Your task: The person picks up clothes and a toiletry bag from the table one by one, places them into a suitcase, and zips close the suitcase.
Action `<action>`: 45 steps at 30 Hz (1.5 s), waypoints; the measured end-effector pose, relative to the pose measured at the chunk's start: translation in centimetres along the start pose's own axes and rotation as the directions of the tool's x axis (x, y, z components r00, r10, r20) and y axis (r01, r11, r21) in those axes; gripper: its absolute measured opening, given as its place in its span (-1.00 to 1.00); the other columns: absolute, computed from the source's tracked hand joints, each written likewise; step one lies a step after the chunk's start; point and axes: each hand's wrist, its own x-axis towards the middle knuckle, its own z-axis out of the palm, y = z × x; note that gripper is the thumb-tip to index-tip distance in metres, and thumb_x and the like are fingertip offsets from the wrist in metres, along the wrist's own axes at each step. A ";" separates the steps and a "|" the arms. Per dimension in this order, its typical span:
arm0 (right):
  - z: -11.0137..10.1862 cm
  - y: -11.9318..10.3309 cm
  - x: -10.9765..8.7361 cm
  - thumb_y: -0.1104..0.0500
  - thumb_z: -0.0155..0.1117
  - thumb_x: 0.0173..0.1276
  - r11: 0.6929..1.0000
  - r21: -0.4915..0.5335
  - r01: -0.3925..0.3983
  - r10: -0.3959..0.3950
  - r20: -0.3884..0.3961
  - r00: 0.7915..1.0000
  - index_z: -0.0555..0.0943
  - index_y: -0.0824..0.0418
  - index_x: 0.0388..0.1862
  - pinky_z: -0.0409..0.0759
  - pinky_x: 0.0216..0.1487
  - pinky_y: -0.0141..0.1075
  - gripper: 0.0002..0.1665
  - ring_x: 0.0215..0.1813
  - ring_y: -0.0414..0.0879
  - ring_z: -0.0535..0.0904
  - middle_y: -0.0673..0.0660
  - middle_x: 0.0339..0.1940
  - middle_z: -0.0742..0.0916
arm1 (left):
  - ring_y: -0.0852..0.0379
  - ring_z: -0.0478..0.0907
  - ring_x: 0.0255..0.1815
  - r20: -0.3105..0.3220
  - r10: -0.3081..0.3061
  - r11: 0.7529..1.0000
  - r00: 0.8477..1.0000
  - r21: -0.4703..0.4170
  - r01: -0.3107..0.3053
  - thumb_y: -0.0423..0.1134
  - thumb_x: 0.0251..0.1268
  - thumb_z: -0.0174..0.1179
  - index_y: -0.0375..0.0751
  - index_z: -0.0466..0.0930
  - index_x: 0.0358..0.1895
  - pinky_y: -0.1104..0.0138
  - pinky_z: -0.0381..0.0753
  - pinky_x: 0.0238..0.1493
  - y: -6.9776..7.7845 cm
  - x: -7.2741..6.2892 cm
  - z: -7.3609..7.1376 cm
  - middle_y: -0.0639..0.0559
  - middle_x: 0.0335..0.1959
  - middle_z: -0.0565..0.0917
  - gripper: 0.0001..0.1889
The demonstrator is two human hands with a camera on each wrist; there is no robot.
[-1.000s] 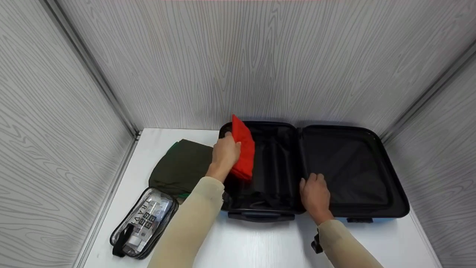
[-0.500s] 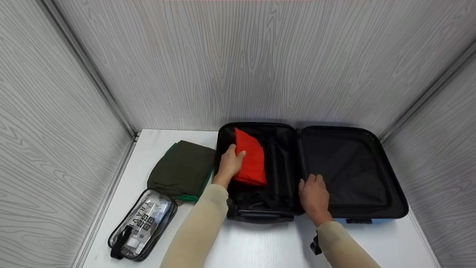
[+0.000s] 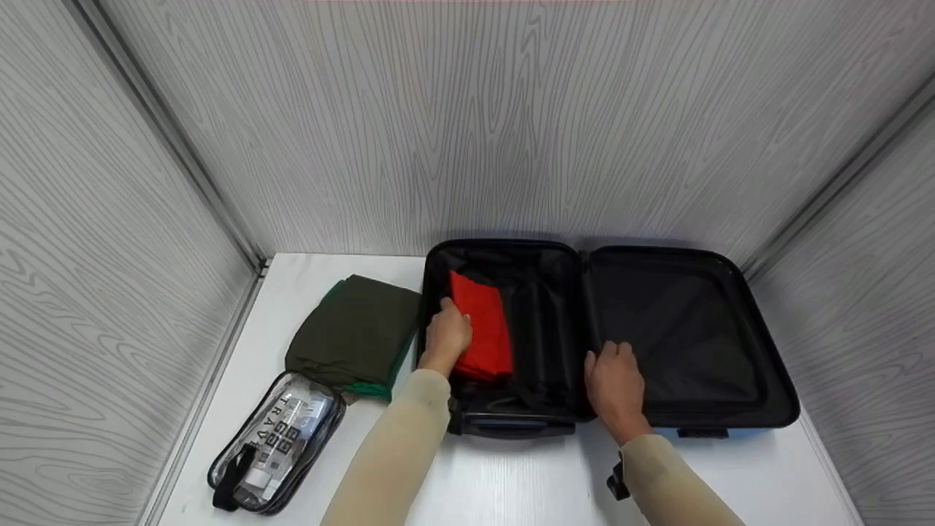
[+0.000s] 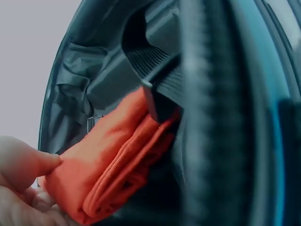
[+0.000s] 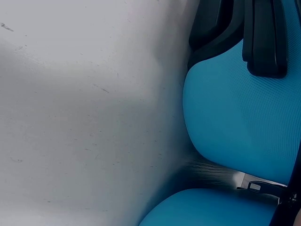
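A blue suitcase with black lining point(image 3: 676, 329) lies spread open on a white table. In its left half my left hand point(image 3: 447, 340) holds a folded red cloth point(image 3: 486, 329) by its left side. The left wrist view shows my thumb point(image 4: 44, 162) on top of the soft, layered red cloth point(image 4: 108, 155), fingers underneath. A black strap with a buckle point(image 4: 162, 89) hangs over the cloth's far end. My right hand point(image 3: 616, 387) grips the suitcase's near edge by the middle seam, fingers bent over it. Only a sliver of that hand enters the right wrist view.
A folded dark green cloth point(image 3: 354, 329) lies left of the suitcase. Nearer sits a clear zip pouch point(image 3: 281, 446) with bottles inside. Grey wood-grain panels point(image 3: 497, 124) enclose the table at the back and sides. The suitcase handle point(image 3: 515, 426) points toward me.
My left hand has lowered the red cloth from above the suitcase's left rim into the left half, where it lies flatter and nearer to me. My right hand has stayed in place.
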 end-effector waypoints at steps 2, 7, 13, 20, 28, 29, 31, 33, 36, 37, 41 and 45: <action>0.0 0.0 0.0 0.21 0.39 0.49 1.000 -0.016 0.017 -0.018 -0.017 1.000 0.54 0.47 -0.32 0.67 -0.54 0.06 -0.67 -0.48 0.24 0.56 0.34 -0.42 0.54 | -0.24 0.70 -0.04 -0.014 0.008 0.998 1.000 0.057 -0.007 -0.19 0.64 0.09 -0.40 0.08 0.60 -0.01 0.70 0.03 0.0 -0.2 0.1 -0.38 0.15 0.65 -0.34; 0.1 0.0 0.0 0.22 0.39 0.48 1.000 -0.002 0.011 -0.011 -0.021 1.000 0.53 0.45 -0.35 0.67 -0.53 0.09 -0.67 -0.48 0.25 0.56 0.33 -0.43 0.52 | -0.34 0.64 0.03 -0.013 0.111 0.971 0.994 0.217 -0.105 -0.31 0.52 0.15 -0.39 0.07 0.62 -0.06 0.70 0.05 0.2 -1.3 0.3 -0.49 0.51 0.28 -0.28; 0.1 0.1 0.0 0.23 0.40 0.48 1.000 0.004 0.016 -0.016 -0.021 1.000 0.54 0.47 -0.32 0.66 -0.53 0.09 -0.68 -0.48 0.25 0.56 0.34 -0.42 0.53 | -0.47 0.35 0.42 0.080 0.163 0.908 0.983 0.378 -0.181 -0.29 0.43 0.28 -0.35 0.41 0.48 -0.12 0.63 0.23 0.2 -3.1 0.8 -0.47 0.58 0.17 -0.40; 0.0 0.0 0.1 0.22 0.38 0.49 1.000 0.022 -0.009 0.009 0.000 1.000 0.54 0.47 -0.31 0.66 -0.51 0.11 -0.68 -0.46 0.26 0.56 0.34 -0.40 0.53 | -0.46 0.16 0.61 0.252 0.196 0.818 0.948 0.492 -0.300 -0.12 0.40 0.40 -0.11 0.55 0.47 -0.20 0.43 0.46 0.3 -4.7 0.6 -0.37 0.54 0.35 -0.40; 0.1 -0.1 0.3 0.18 0.33 0.54 0.999 0.019 -0.038 0.037 0.052 0.998 0.54 0.47 -0.27 0.67 -0.46 0.13 -0.67 -0.43 0.27 0.56 0.35 -0.37 0.54 | -0.34 0.44 0.45 0.313 0.236 0.716 0.920 0.584 -0.382 -0.36 0.48 0.27 0.06 0.51 0.51 -0.08 0.68 0.21 -0.6 -5.1 0.9 -0.26 0.40 0.53 -0.42; 0.1 -0.1 0.3 0.18 0.33 0.54 0.999 0.015 -0.034 0.033 0.052 0.998 0.54 0.47 -0.26 0.67 -0.46 0.11 -0.67 -0.43 0.26 0.56 0.35 -0.37 0.54 | -0.34 0.42 0.48 0.311 0.232 0.714 0.922 0.589 -0.378 -0.37 0.49 0.26 0.08 0.49 0.53 -0.08 0.68 0.23 -0.7 -4.9 0.9 -0.26 0.44 0.51 -0.41; 0.2 -0.1 0.4 0.17 0.32 0.55 1.000 0.009 -0.026 0.026 0.050 0.998 0.55 0.47 -0.26 0.68 -0.45 0.10 -0.66 -0.43 0.26 0.56 0.35 -0.37 0.54 | -0.35 0.38 0.53 0.309 0.224 0.713 0.924 0.594 -0.372 -0.37 0.52 0.23 0.10 0.45 0.57 -0.09 0.64 0.29 -1.0 -4.6 1.1 -0.26 0.51 0.45 -0.39; 0.3 -0.2 0.4 0.17 0.32 0.55 1.000 0.008 -0.022 0.021 0.049 0.999 0.55 0.48 -0.25 0.69 -0.44 0.09 -0.66 -0.43 0.25 0.57 0.36 -0.37 0.54 | -0.36 0.34 0.57 0.305 0.223 0.716 0.926 0.593 -0.368 -0.39 0.54 0.19 0.10 0.43 0.58 -0.10 0.59 0.35 -1.3 -4.2 1.2 -0.26 0.57 0.40 -0.39; 0.3 -0.2 0.5 0.17 0.33 0.55 1.000 0.016 -0.023 0.022 0.045 0.999 0.54 0.47 -0.25 0.68 -0.45 0.10 -0.66 -0.43 0.25 0.56 0.35 -0.37 0.54 | -0.38 0.27 0.61 0.306 0.224 0.723 0.925 0.584 -0.368 -0.42 0.58 0.13 0.09 0.39 0.61 -0.11 0.48 0.46 -1.6 -3.9 1.3 -0.27 0.62 0.33 -0.38; 0.3 -0.2 0.5 0.17 0.32 0.55 1.000 0.017 -0.022 0.022 0.045 0.999 0.54 0.47 -0.26 0.68 -0.45 0.10 -0.66 -0.44 0.25 0.56 0.35 -0.37 0.54 | -0.38 0.26 0.62 0.304 0.225 0.727 0.926 0.580 -0.367 -0.42 0.59 0.11 0.09 0.39 0.61 -0.12 0.45 0.49 -1.6 -3.9 1.4 -0.27 0.63 0.32 -0.39; 0.3 -0.2 0.4 0.17 0.33 0.55 0.999 0.022 -0.024 0.023 0.043 0.999 0.53 0.46 -0.27 0.67 -0.47 0.10 -0.66 -0.44 0.25 0.56 0.35 -0.38 0.53 | -0.41 0.20 0.64 0.303 0.219 0.756 0.928 0.549 -0.357 -0.43 0.62 0.06 0.09 0.37 0.62 -0.15 0.36 0.54 -1.7 -3.7 1.5 -0.28 0.65 0.27 -0.39; 0.1 -0.2 0.5 0.16 0.31 0.56 0.999 0.032 -0.037 0.035 0.065 0.997 0.54 0.47 -0.24 0.67 -0.45 0.13 -0.66 -0.41 0.27 0.57 0.36 -0.36 0.54 | -0.41 0.16 0.65 0.305 0.209 0.782 0.929 0.518 -0.346 -0.45 0.63 0.01 0.07 0.35 0.62 -0.16 0.32 0.56 -1.7 -4.0 1.4 -0.29 0.67 0.23 -0.40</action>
